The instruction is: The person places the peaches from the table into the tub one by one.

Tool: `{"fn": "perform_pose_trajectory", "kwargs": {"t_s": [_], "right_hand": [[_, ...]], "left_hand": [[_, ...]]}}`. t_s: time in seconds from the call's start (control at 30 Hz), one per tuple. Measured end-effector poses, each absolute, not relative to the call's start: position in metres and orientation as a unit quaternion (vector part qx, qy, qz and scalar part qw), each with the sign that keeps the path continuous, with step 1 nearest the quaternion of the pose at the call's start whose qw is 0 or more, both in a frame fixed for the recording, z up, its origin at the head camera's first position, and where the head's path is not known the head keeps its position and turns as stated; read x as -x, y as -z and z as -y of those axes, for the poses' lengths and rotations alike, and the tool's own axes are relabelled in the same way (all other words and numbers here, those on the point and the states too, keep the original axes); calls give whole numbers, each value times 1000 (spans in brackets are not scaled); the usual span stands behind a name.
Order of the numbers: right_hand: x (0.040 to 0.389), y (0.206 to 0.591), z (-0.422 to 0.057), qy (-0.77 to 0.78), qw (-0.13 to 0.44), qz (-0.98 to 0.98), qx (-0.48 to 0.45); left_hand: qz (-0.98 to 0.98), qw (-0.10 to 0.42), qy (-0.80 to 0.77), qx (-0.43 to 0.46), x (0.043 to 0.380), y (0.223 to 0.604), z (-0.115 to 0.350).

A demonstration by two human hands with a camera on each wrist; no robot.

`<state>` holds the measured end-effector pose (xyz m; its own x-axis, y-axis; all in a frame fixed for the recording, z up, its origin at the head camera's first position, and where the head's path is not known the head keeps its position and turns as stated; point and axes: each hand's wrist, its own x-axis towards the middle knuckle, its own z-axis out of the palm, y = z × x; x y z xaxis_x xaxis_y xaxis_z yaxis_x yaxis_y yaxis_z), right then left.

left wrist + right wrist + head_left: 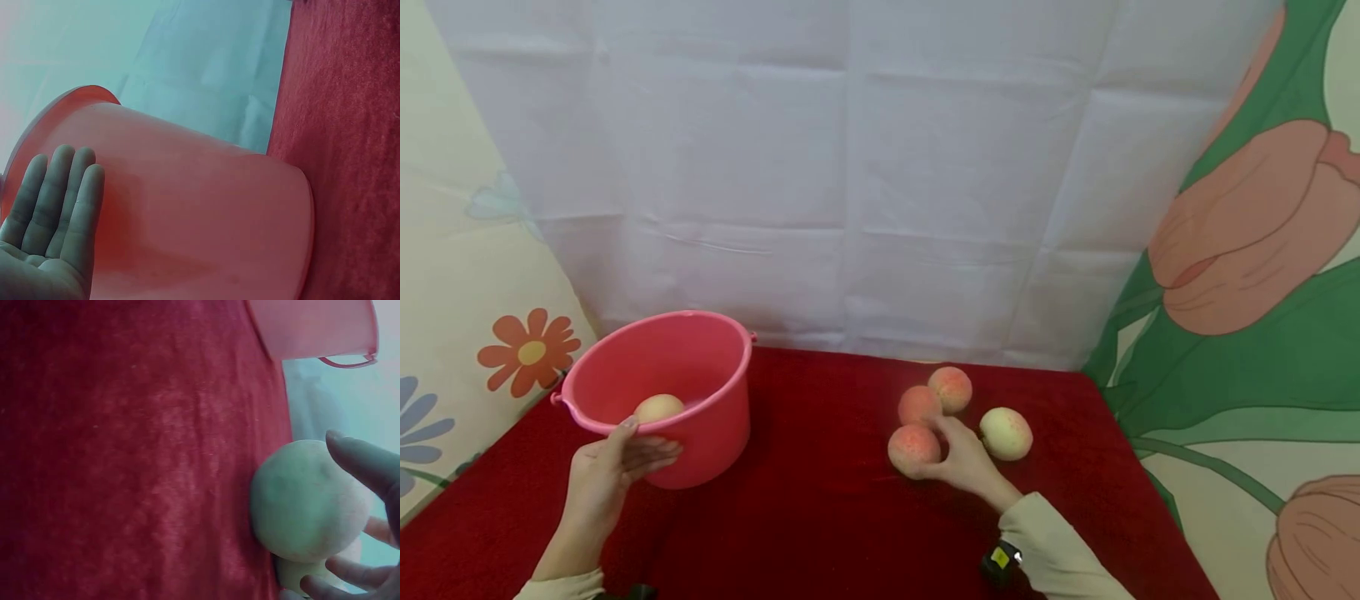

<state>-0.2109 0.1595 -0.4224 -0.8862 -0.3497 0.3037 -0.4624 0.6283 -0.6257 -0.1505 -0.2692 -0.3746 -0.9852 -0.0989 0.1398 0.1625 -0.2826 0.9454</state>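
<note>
Left hand [602, 472], fingers straight and together, is at the bucket [711, 440]; right hand [966, 462], fingers apart, is at a peach [912, 452].

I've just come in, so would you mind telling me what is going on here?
A person's right hand is at the nearest peach on the red cloth, thumb and fingers spread about it; whether it grips is unclear. Three other peaches lie close by. The left hand is at the near rim of the pink bucket, fingers straight, and one more peach shows inside.
</note>
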Motion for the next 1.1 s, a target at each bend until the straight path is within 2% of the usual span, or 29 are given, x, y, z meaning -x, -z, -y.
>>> {"fn": "perform_pose_trajectory", "kwargs": {"t_s": [0.37, 0.67, 1.1], "right_hand": [[214, 430, -154, -346, 76, 910, -217], [213, 432, -149, -337, 43, 923, -178], [215, 432, -150, -358, 62, 911, -195]], "left_hand": [[596, 81, 799, 24, 151, 375, 269], [600, 78, 796, 19, 150, 375, 269], [601, 80, 795, 22, 150, 374, 269]]}}
